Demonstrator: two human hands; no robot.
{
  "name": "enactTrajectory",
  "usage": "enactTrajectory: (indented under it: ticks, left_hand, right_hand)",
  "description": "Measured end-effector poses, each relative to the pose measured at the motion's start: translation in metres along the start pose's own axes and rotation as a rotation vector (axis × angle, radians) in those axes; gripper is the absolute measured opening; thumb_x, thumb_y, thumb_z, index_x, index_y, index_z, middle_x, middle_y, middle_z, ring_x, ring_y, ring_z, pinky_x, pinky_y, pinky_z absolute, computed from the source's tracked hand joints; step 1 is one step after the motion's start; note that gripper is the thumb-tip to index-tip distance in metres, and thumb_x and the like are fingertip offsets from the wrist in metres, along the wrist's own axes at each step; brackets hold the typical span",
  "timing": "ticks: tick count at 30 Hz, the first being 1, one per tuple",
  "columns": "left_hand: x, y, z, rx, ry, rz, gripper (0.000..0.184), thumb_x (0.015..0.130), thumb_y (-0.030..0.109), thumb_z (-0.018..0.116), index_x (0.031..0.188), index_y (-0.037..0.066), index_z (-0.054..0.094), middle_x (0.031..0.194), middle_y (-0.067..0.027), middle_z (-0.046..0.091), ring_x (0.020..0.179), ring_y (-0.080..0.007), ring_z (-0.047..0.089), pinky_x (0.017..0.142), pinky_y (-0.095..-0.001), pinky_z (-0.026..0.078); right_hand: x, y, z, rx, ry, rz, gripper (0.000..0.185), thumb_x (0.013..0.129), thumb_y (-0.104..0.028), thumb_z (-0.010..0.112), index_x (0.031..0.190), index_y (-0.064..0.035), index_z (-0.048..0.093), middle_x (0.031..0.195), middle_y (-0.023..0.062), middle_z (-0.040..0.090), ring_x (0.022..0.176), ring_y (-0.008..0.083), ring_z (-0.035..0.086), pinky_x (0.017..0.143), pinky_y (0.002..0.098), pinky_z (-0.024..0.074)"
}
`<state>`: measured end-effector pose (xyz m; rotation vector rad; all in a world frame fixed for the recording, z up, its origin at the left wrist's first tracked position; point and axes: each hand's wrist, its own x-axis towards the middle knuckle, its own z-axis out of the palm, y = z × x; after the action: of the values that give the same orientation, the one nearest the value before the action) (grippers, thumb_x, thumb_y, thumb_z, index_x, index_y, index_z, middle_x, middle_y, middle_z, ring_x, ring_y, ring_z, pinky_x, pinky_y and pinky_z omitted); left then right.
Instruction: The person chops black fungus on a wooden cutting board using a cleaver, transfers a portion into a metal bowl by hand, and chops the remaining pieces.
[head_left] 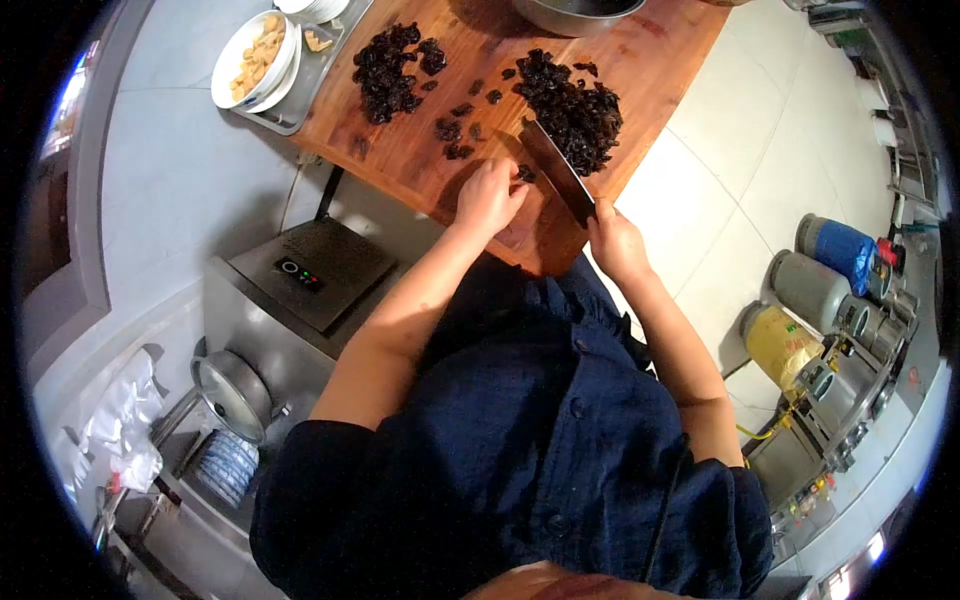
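Note:
My right hand (617, 243) is closed round the handle of a cleaver (558, 170), whose wide dark blade slants up and left over the wooden board (405, 165). At the front of the board, left of the blade, my left hand (490, 198) has its fingers curled together at a small dark piece of wood ear mushroom (526, 173). Against the far side of the blade lies a large heap of dark wood ear mushroom (575, 115). Another pile of wood ear (388, 75) sits farther left, with several loose pieces between the two.
A metal bowl (580, 18) stands at the board's far end. To the left, a tray (290, 122) carries a white bowl (222, 72) of pale brown chunks. Below the board is a steel appliance (330, 265) with lit indicators. Gas cylinders (805, 285) stand on the right.

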<state>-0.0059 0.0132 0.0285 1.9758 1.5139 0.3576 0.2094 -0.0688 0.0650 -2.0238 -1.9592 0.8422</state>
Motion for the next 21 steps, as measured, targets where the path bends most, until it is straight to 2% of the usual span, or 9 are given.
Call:
enactTrajectory:
  ticks: [2,5,8,10,13,16,17,19,21]
  left_hand:
    - [-0.002,-0.003,-0.002,-0.056,-0.018,-0.016,0.025,0.081,0.021,0.070,0.096,0.005,0.057,0.093,-0.0166,0.062,0.087,-0.0351,0.063,0.072,-0.0444,0.052]
    - [0.000,0.000,0.000,0.034,-0.046,-0.013,0.028,0.083,0.022,0.069,0.100,0.003,0.055,0.092,-0.0133,0.059,0.086,-0.0321,0.062,0.070,-0.0426,0.051]
    - [0.003,0.006,-0.003,0.115,-0.056,0.030,0.027,0.083,0.022,0.067,0.098,0.003,0.056,0.094,-0.0136,0.058,0.085,-0.0328,0.062,0.070,-0.0434,0.051]
    - [0.001,0.001,0.001,0.120,-0.016,0.072,0.022,0.082,0.022,0.065,0.092,0.005,0.055,0.091,-0.0138,0.056,0.083,-0.0348,0.061,0.068,-0.0459,0.051]
    - [0.000,-0.003,0.002,0.107,0.015,0.117,0.020,0.083,0.023,0.065,0.091,0.007,0.057,0.089,-0.0120,0.057,0.078,-0.0344,0.062,0.067,-0.0454,0.051]
    - [0.002,-0.010,-0.007,-0.062,0.030,0.028,0.016,0.082,0.021,0.066,0.089,0.007,0.060,0.089,-0.0127,0.061,0.083,-0.0349,0.062,0.068,-0.0453,0.051]
    - [0.006,-0.019,-0.014,-0.122,0.212,0.049,0.013,0.083,0.019,0.064,0.088,0.008,0.062,0.091,-0.0123,0.062,0.084,-0.0340,0.062,0.070,-0.0441,0.051]
    - [0.020,-0.041,-0.033,-0.116,0.394,-0.059,0.009,0.086,0.015,0.062,0.088,0.006,0.062,0.091,-0.0136,0.060,0.084,-0.0333,0.061,0.073,-0.0423,0.050]
    - [0.035,-0.062,-0.056,0.011,0.409,-0.148,0.012,0.087,0.011,0.062,0.095,0.004,0.063,0.093,-0.0152,0.058,0.086,-0.0341,0.060,0.074,-0.0424,0.049]
  right_hand:
    - [-0.006,0.000,0.000,0.012,0.007,-0.005,0.012,0.088,-0.011,0.051,0.095,-0.0020,0.047,0.082,0.0269,0.062,0.070,0.0447,0.063,0.063,0.0521,0.0510]
    - [-0.014,-0.006,-0.011,-0.002,-0.036,-0.051,0.020,0.089,-0.010,0.054,0.105,-0.0012,0.047,0.086,0.0271,0.063,0.073,0.0454,0.062,0.065,0.0520,0.0505]
    - [-0.018,-0.014,-0.018,-0.015,-0.102,-0.049,0.020,0.089,-0.010,0.054,0.105,-0.0012,0.047,0.085,0.0271,0.063,0.072,0.0451,0.062,0.064,0.0521,0.0506]
    - [-0.019,-0.013,-0.007,-0.048,-0.094,-0.037,0.016,0.087,-0.008,0.052,0.100,-0.0013,0.046,0.084,0.0271,0.062,0.069,0.0449,0.062,0.061,0.0517,0.0509]
    - [-0.009,-0.008,0.010,-0.024,-0.078,-0.026,0.014,0.086,-0.007,0.052,0.097,-0.0016,0.045,0.082,0.0271,0.062,0.067,0.0447,0.062,0.059,0.0518,0.0508]
    - [-0.005,-0.010,0.013,0.024,-0.028,-0.040,0.014,0.086,-0.007,0.053,0.096,-0.0018,0.045,0.080,0.0269,0.062,0.065,0.0439,0.062,0.058,0.0517,0.0507]
    - [-0.003,-0.011,0.012,0.039,0.000,-0.048,0.014,0.086,-0.007,0.053,0.096,-0.0018,0.045,0.079,0.0267,0.062,0.065,0.0435,0.062,0.058,0.0515,0.0507]
    - [-0.007,-0.009,0.012,0.028,-0.049,-0.119,0.013,0.087,-0.007,0.053,0.096,-0.0021,0.045,0.079,0.0266,0.062,0.065,0.0430,0.062,0.057,0.0509,0.0506]
    - [-0.015,-0.010,0.013,0.015,-0.085,-0.174,0.012,0.087,-0.007,0.053,0.095,-0.0025,0.045,0.078,0.0261,0.062,0.064,0.0425,0.062,0.056,0.0501,0.0504]
